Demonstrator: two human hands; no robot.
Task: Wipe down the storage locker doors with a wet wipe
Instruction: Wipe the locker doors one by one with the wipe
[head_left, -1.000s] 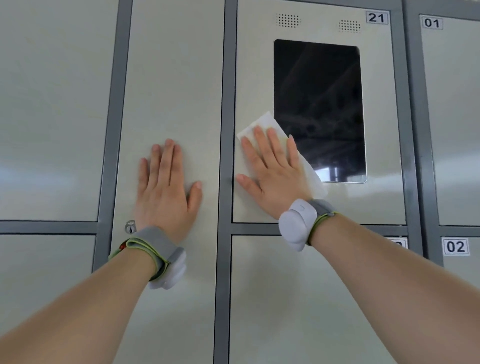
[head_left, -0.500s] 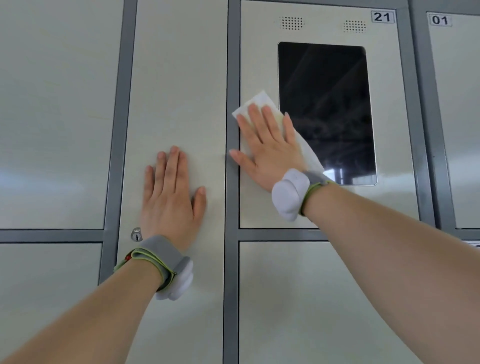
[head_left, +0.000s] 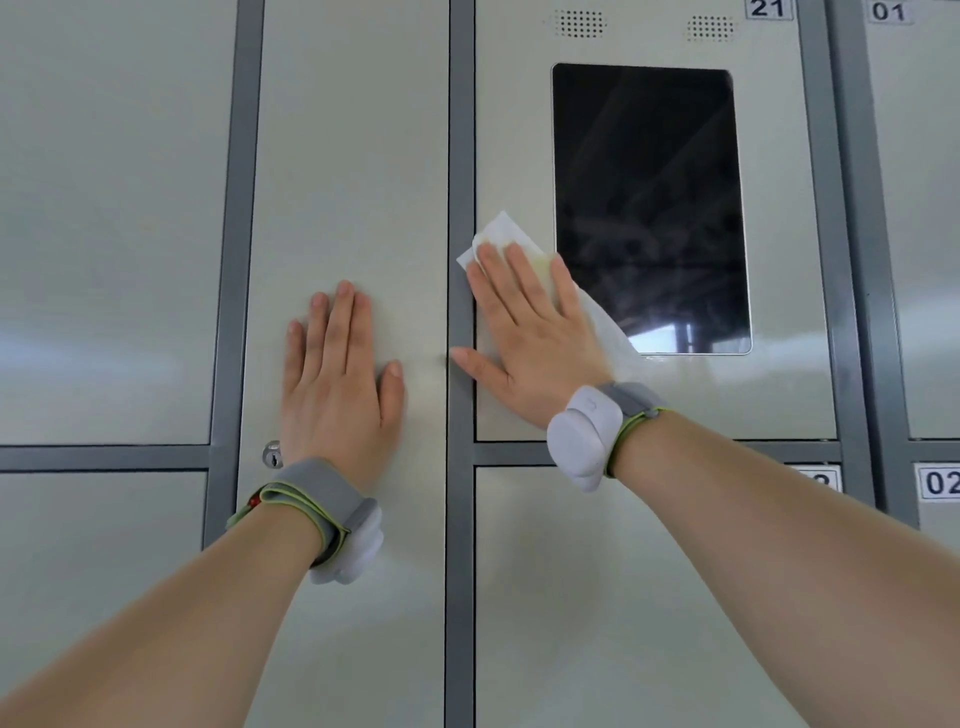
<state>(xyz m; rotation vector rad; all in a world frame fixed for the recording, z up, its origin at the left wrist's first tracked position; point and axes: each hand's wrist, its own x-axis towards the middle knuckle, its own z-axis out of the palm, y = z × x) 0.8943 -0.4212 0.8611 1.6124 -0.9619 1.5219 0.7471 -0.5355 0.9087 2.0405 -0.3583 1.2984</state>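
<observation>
Right hand (head_left: 530, 338) flat, fingers straight and slightly spread, pressing a white folded wet wipe (head_left: 501, 231) onto the pale cream metal locker door numbered 21 (head_left: 514, 130). It sits at the door's left edge, between the grey frame strip (head_left: 461, 156) and the black rectangular glass screen (head_left: 649, 208); the wipe's trailing corner overlaps the screen's lower left. The whole palm bears down, likely for full contact. Left hand (head_left: 337, 384) flat, fingers together, holding nothing, resting on the neighbouring narrow cream door (head_left: 353, 156) above its round silver keyhole (head_left: 272, 455); probably bracing.
</observation>
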